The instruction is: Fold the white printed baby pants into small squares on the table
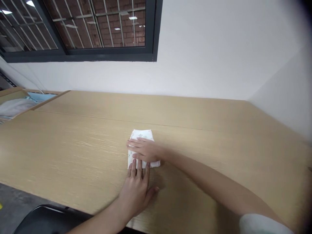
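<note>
A small white piece with faint prints (142, 133), which looks like a folded diaper, lies flat on the wooden table (80, 146). My right hand (145, 150) lies flat across its middle, fingers stretched to the left and slightly blurred. Just below, my left hand (136, 185) rests palm down with its fingers spread. Its fingertips touch the lower edge of the white piece, and its thumb points right over the bare wood. Much of the piece's middle is hidden under my right hand.
At the far left, a wooden box (52, 97) holds white and light-blue soft material (19, 105). A white wall (207, 48) with a dark-framed, barred window (109, 55) stands behind the table. A black chair (48, 221) is at the near left edge.
</note>
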A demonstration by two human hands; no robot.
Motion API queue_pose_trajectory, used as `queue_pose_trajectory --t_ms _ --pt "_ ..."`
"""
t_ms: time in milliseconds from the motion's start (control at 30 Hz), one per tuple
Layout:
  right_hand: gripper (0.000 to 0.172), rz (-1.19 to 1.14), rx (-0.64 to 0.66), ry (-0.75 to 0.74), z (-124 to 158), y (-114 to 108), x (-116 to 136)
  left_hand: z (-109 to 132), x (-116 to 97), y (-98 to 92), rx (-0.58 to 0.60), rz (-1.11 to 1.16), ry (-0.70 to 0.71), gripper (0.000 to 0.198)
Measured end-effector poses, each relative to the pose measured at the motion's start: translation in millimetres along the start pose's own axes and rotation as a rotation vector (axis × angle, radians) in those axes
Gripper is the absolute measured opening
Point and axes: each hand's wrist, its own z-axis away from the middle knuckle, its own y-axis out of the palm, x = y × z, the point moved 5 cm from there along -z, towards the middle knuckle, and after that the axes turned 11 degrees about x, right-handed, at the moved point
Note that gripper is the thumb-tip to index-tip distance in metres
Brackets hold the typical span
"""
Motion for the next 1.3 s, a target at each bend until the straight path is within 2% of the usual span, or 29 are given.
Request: queue_pose_trajectory --t_ms 167,367,467,533,633,733,800,867,933,967,1033,1067,1133,1167,1233,1300 --pt "0.062 0.103 -0.022 0.096 -10 -12 -46 4 3 2.6 -0.011 0.008 0.020 0.086" --pt "0.065 0.174 -0.079 0.160 -12 -18 -71 5 1 6.5 0.005 0.054 -0.007 0.086" --pt "0.067 0.168 -0.074 0.224 -10 -22 -84 0 6 -1.2 0.029 0.069 0.000 0.079" --pt "0.069 0.124 -0.106 0.277 -3 -28 -88 -4 17 -10.7 0.084 0.142 0.038 0.068" --pt "0.069 0.039 -0.249 0.367 22 -42 -77 -10 46 -23.8 0.199 0.326 0.081 0.048" --pt "0.061 -0.006 -0.359 0.378 53 -51 -44 -11 74 -29.6 0.180 0.369 0.112 0.029" --pt "0.049 -0.043 -0.314 0.306 69 -48 -16 -11 83 -27.9 0.131 0.337 0.174 0.021" --pt "0.044 -0.107 -0.211 0.221 80 -40 8 -12 85 -24.4 0.115 0.338 0.224 0.017" --pt "0.046 -0.148 -0.147 0.176 90 -30 25 -17 86 -23.1 0.144 0.385 0.220 0.018" --pt "0.053 -0.149 -0.140 0.171 94 -26 30 -20 88 -23.6 0.178 0.427 0.195 0.021" --pt "0.064 -0.124 -0.150 0.184 99 -20 36 -27 94 -26.5 0.256 0.544 0.109 0.024" --pt "0.059 -0.117 -0.155 0.203 100 -18 37 -31 98 -28.7 0.288 0.613 0.061 0.027" --pt "0.036 -0.134 -0.169 0.280 98 -17 33 -39 109 -32.4 0.334 0.752 -0.012 0.032" --pt "0.033 -0.158 -0.179 0.334 96 -19 30 -43 114 -33.1 0.352 0.815 -0.029 0.033" --pt "0.038 -0.224 -0.203 0.443 91 -24 21 -51 122 -30.9 0.395 0.917 -0.024 0.036" --pt "0.039 -0.295 -0.232 0.537 85 -31 12 -60 130 -24.9 0.418 0.997 -0.006 0.046"
